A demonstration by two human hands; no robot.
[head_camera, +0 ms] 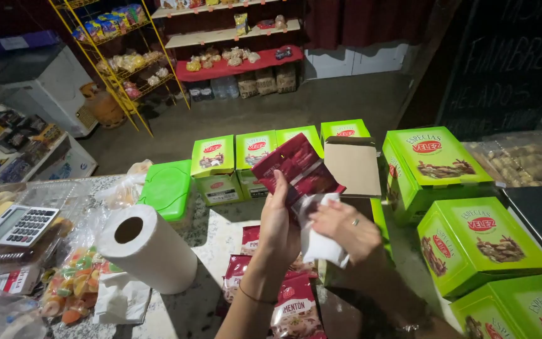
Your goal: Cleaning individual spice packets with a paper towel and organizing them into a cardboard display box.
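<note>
Head view looks down at our two hands raised above a speckled stone counter. Our left hand is closed around a dark red sachet, fingers pinching its lower edge so the packet stands tilted above the counter. Our right hand presses a crumpled white cloth against the sachet's lower corner, fingers folded over the cloth — a ring shows on one finger.

Below our wrists lie more red sachets, overlapping one another on the counter. Just left of our left forearm a roll of paper towel lies on its side, with a bag of coloured sweets beside it and a calculator further left on a clear plastic lid. A green-lidded wipes tub stands behind the roll.

Behind our hands a row of small green boxes lines the counter's far edge; one open box shows its brown flap right beside the sachet. Larger green boxes crowd the right side — close to our right elbow. Across the floor, a yellow wire rack holds snack bags.
</note>
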